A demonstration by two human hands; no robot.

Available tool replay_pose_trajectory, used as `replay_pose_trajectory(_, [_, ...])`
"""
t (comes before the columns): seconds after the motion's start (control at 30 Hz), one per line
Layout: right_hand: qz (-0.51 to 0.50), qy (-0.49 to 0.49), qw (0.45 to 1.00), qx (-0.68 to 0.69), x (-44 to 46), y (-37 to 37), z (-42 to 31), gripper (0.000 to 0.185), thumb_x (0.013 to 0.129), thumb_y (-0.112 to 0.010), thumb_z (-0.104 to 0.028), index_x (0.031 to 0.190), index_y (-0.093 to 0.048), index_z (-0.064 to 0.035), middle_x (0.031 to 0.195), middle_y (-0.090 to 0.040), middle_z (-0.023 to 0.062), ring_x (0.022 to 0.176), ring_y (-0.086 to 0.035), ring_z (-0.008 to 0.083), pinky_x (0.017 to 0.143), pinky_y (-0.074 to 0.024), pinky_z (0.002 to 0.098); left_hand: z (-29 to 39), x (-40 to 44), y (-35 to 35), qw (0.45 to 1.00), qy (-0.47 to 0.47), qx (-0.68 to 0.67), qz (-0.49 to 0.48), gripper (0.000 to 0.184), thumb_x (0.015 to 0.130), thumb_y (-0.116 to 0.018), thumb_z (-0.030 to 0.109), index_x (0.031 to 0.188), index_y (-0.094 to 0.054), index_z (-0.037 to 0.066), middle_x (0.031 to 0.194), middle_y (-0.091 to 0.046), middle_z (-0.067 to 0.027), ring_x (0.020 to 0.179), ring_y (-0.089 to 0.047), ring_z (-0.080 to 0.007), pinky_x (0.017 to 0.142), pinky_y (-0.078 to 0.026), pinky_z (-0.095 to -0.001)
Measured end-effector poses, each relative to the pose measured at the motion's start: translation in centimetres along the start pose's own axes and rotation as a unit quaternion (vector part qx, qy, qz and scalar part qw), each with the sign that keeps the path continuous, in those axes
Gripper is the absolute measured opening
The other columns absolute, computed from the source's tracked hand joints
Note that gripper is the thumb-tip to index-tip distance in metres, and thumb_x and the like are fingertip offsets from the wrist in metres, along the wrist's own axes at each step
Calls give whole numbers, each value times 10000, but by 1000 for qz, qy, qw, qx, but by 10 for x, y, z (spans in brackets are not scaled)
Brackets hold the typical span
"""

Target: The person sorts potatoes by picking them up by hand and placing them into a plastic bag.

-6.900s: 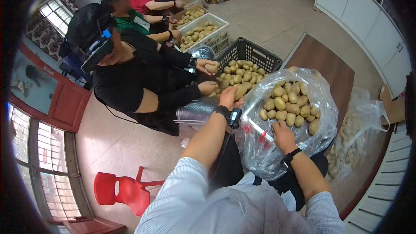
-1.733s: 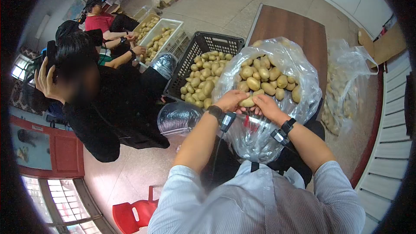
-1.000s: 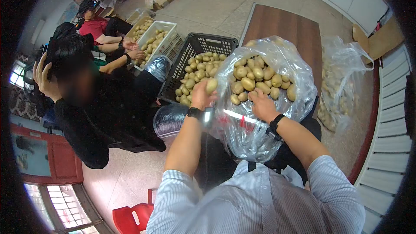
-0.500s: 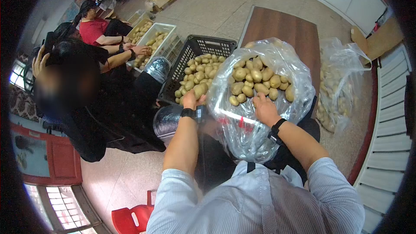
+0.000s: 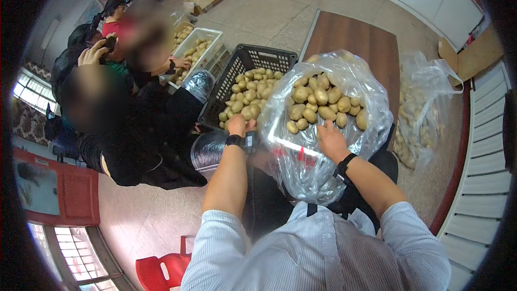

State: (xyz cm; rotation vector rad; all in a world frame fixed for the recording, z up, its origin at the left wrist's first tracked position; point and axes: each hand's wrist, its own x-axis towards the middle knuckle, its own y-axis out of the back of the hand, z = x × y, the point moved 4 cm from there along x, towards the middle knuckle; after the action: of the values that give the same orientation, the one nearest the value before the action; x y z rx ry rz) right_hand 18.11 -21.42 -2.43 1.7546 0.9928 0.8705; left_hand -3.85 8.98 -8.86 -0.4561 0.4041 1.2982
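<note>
My left hand (image 5: 236,126) is at the near edge of a black plastic crate (image 5: 267,54), thumb and fingers apart, beside the potatoes (image 5: 249,95) heaped inside. My right hand (image 5: 332,141) reaches into the mouth of a clear plastic bag (image 5: 371,86) with its fingers stretched forward. The fingertips lie at the near side of the potatoes (image 5: 321,96) piled in the bag, and I see none gripped. Part of each hand's fingers is hidden from above. Both wrists wear dark bands.
A brown wooden tabletop (image 5: 355,35) lies behind the bag. Another clear bag of potatoes (image 5: 420,121) stands on the floor at right. At left, people sit close by a white crate of potatoes (image 5: 207,37). A red chair (image 5: 161,272) is behind.
The large potato at my left fingers now lies among the others, and the fingers have loosened. My right hand has shifted slightly. The people at left have changed position.
</note>
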Motion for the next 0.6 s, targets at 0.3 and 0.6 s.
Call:
replay_pose_trajectory(0.3, [-68,4,998,10,-8,-26,8,332,752,-601,-97,1069,-510,-59,1088,-497,195,937,-565,420,782,-487,499,16,-62,-44,997,-42,11,-70,305,906,-539,250,1088,-556,6,842,-617,-123,609,-630,-224,496,-529,-329])
replay_pose_trajectory(0.6, [-52,-58,973,217,4,-16,18,359,740,-610,-175,1055,-570,-9,985,-579,211,988,-555,415,889,-452,417,36,-127,-101,966,-8,125,-225,212,912,-518,171,1029,-505,-5,904,-577,-121,629,-636,-226,519,-554,-344])
